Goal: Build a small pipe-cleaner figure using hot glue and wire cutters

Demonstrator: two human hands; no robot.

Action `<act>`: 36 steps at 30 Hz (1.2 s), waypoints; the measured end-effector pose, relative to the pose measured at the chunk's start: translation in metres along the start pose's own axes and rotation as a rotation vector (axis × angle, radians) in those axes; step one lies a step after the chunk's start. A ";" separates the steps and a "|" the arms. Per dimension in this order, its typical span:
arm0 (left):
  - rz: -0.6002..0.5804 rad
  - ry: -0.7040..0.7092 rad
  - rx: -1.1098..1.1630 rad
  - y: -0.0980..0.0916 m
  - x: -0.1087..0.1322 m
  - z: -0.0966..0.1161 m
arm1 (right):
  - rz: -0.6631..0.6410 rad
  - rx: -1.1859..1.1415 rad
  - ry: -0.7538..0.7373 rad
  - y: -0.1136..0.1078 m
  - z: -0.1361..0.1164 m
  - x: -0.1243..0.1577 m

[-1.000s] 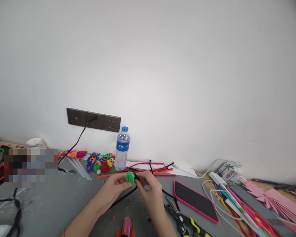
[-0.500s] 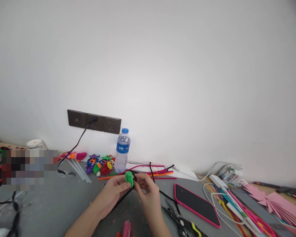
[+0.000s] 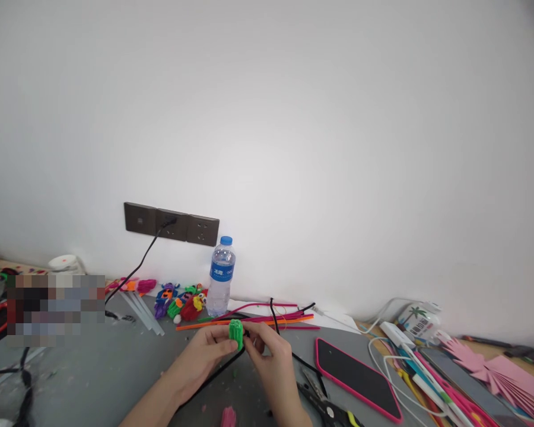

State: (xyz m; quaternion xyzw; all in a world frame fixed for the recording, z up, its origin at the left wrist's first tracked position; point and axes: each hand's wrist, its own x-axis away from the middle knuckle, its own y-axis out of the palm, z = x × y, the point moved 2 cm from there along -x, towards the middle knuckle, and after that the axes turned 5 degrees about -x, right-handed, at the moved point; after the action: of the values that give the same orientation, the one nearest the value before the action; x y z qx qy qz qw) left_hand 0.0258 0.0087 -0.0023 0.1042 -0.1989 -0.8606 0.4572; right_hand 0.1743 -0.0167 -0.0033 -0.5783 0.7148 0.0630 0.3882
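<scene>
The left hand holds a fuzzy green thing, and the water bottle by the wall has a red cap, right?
No: the head view shows the cap of the water bottle is blue, not red. The left hand does hold the fuzzy green thing.

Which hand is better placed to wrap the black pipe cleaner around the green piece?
Right, most likely. The left hand pinches the green piece and is busy steadying it. The right hand grips the black pipe cleaner just beside that piece, so it can guide the winding.
</scene>
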 end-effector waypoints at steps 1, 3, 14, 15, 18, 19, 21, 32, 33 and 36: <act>0.006 0.004 -0.028 -0.001 0.000 0.002 | -0.006 0.003 -0.002 0.000 0.000 0.000; 0.022 0.005 -0.100 -0.005 0.001 0.005 | -0.031 0.011 -0.009 -0.002 0.001 -0.001; 0.084 -0.013 -0.187 -0.013 0.001 0.006 | -0.082 -0.042 0.045 -0.003 0.005 -0.004; 0.093 -0.005 -0.161 -0.012 0.000 0.006 | -0.066 -0.052 0.050 -0.002 0.005 -0.004; 0.119 0.024 -0.088 -0.009 -0.001 0.004 | -0.028 -0.071 0.013 0.002 0.002 -0.003; 0.120 0.037 -0.064 -0.009 -0.002 0.003 | -0.015 -0.067 -0.006 0.003 0.001 -0.003; 0.107 0.054 -0.020 -0.006 -0.002 0.000 | 0.013 -0.048 -0.040 0.004 -0.002 -0.002; 0.041 0.065 -0.031 0.005 0.001 0.003 | -0.005 -0.010 -0.099 -0.002 -0.005 -0.001; 0.040 0.062 -0.045 0.004 0.001 0.003 | -0.010 -0.006 -0.097 -0.003 -0.005 -0.002; 0.050 0.064 -0.099 0.001 0.002 0.004 | -0.022 0.005 -0.063 -0.006 -0.003 -0.003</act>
State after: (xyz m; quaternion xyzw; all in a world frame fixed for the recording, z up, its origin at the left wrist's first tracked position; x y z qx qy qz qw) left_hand 0.0237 0.0079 0.0017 0.1037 -0.1441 -0.8538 0.4894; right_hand 0.1781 -0.0179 0.0035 -0.5828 0.6960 0.0751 0.4127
